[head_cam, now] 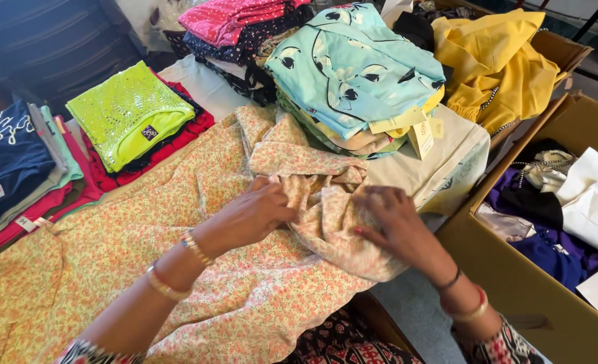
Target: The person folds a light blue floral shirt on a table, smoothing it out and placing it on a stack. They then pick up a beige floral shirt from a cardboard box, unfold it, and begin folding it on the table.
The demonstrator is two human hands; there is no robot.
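Floral garment [177, 269], pale yellow with small orange flowers, lies spread across the counter [440, 168], its bunched upper part gathered between both hands. The left hand [252, 212] pinches a fold of this cloth near the bunch; the right hand [393, 222] presses flat on the crumpled part, fingers spread, near the counter's right edge. Just right of that edge stands an open cardboard box [508, 269] holding purple, black and white clothes. Behind the hands, a folded turquoise stack [353, 74] sits close; a lime green top [127, 111] lies to the left. A yellow garment [494, 61] rests farthest right. Little bare counter shows between the piles.
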